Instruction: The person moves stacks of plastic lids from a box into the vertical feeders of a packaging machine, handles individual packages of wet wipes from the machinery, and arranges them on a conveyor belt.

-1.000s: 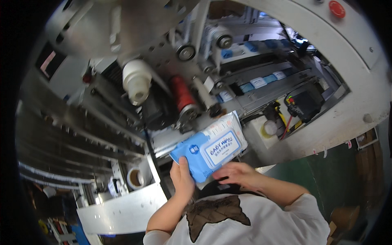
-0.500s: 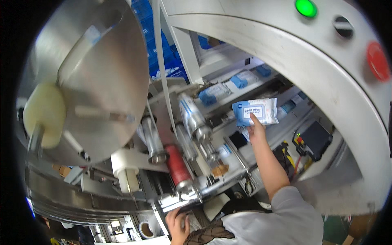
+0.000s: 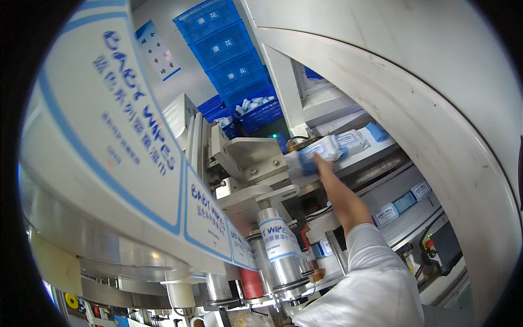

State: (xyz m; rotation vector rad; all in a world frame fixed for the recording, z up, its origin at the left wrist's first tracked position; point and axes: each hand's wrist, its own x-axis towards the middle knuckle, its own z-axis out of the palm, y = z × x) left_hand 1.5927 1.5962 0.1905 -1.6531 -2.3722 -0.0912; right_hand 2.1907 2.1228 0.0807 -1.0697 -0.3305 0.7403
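Observation:
My right hand [image 3: 323,165] reaches over the conveyor [image 3: 364,159] with a blue-and-white pack of wet wipes [image 3: 311,154] in its grip, the thumb lying across the top. Motion smears the pack, and its far side is hidden. Just beyond it, a second wipes pack [image 3: 353,141] lies on the belt, and a bluer one [image 3: 376,131] follows further right. Beside the conveyor stands a metal bracket [image 3: 260,158], close to the left of the held pack. My left hand is out of view.
A wide strip of printed labels [image 3: 109,120] crosses the left side towards metal rollers [image 3: 277,240] and a red roller [image 3: 250,282]. Blue crates [image 3: 223,49] stack at the back, with a basket [image 3: 264,117] of packs below. A curved white machine frame [image 3: 436,109] arches on the right.
My right hand has carried the wipes pack from in front of the conveyor, left and away, to the belt. My left hand has left the view. The view has shifted, showing the label strip.

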